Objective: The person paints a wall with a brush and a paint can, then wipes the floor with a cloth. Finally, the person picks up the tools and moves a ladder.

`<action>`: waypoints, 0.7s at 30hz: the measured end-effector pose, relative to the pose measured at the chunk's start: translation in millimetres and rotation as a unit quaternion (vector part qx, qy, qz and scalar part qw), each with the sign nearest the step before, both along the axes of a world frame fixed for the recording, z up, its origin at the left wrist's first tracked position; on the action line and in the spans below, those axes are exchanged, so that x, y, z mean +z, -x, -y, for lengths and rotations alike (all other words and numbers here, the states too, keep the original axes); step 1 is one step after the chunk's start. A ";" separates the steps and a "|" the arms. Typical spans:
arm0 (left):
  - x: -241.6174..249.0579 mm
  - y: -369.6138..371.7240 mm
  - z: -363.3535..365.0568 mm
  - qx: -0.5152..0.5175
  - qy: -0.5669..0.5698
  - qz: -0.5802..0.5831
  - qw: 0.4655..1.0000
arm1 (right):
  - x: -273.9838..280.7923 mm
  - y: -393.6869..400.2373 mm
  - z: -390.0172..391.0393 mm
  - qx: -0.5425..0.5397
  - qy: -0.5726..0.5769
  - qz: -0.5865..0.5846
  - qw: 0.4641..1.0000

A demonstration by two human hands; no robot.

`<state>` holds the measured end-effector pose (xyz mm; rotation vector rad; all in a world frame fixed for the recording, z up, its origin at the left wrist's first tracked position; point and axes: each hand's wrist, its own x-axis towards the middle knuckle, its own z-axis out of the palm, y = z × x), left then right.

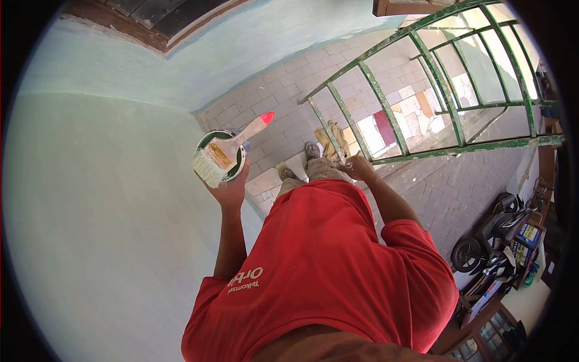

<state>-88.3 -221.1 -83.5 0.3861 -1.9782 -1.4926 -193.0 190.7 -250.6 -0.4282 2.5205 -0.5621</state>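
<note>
My left hand (232, 188) is wrapped round a small paint can (241, 145) with green showing inside it. A wide paintbrush (232, 146) lies across the can's top, its pale, paint-coated bristles at the left and its red-tipped handle pointing up and right. My right hand (358, 168) is closed on the lower end of a green metal ladder (386, 108), beside my knee. The ladder stretches away to the upper right. A tan cloth (332, 142) is near my feet, partly behind a rung.
A pale green wall (90, 199) fills the left side, with a dark wooden frame (166, 39) above. The floor is grey paving (277, 90) with a patch of coloured tiles (410, 114). At the right stand a motorcycle (482, 241) and stacked boxes (525, 241).
</note>
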 end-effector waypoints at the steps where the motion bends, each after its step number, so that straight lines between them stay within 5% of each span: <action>1: 0.2 3.4 2.9 0.005 0.004 0.006 1.000 | -23.4 -2.0 15.5 0.046 -0.055 0.071 0.995; 8: 7.5 24.6 8.1 0.052 0.006 0.073 0.996 | -68.2 -1.7 56.5 0.087 0.022 0.139 0.986; 13: -21.8 42.9 41.9 0.007 0.005 0.200 0.980 | 62.8 18.9 80.3 0.140 0.097 0.327 0.930; 16: -54.3 69.0 64.4 -0.013 0.019 0.159 0.987 | 88.4 7.6 79.5 0.139 0.118 0.358 0.916; 19: -106.1 99.8 96.1 -0.043 0.095 0.145 0.984 | 82.6 14.6 87.9 0.112 0.068 0.435 0.891; 21: -140.0 119.2 105.1 -0.060 0.165 0.144 0.974 | 37.1 23.3 77.3 -0.084 0.081 0.472 0.874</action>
